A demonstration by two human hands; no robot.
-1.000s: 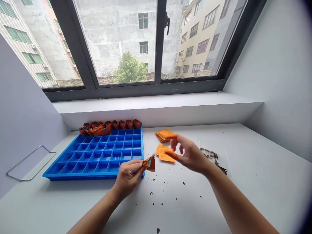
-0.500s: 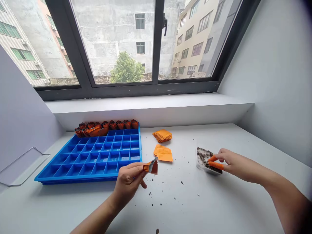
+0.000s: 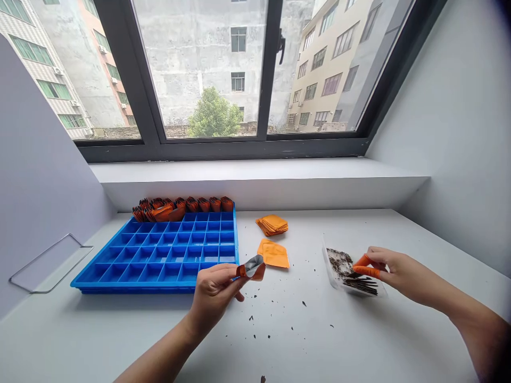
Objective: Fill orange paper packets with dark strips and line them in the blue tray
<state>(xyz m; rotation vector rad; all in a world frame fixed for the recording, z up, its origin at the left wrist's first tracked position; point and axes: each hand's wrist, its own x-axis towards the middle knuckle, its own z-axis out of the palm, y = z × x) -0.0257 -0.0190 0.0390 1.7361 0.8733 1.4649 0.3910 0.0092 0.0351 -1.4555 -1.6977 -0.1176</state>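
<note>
My left hand [image 3: 217, 290] pinches a small orange foil pouch [image 3: 255, 270] by its edge. The pouch's silvery mouth gapes toward the right. At the right, my right hand [image 3: 385, 263] has orange covers on its thumb and index finger. Those two fingers are closed on a dark thin piece [image 3: 353, 274] just above a clear plastic box [image 3: 330, 274]. Dark crumbs and a row of dark thin strips [image 3: 361, 286] lie in the box. How many pieces the fingers hold is hidden.
A blue divided tray [image 3: 155, 287] stands at the left, its back row filled with orange packets [image 3: 203, 205]. Two piles of flat orange pouches, a far one [image 3: 273, 224] and a nearer one [image 3: 277, 255], lie mid-table. Dark crumbs are scattered nearby; a wire stand [image 3: 50, 290] is far left.
The whole view has shifted slightly. The pouch in my left hand now gapes wider. My right fingers have risen a little off the strips, with a dark piece between them.
</note>
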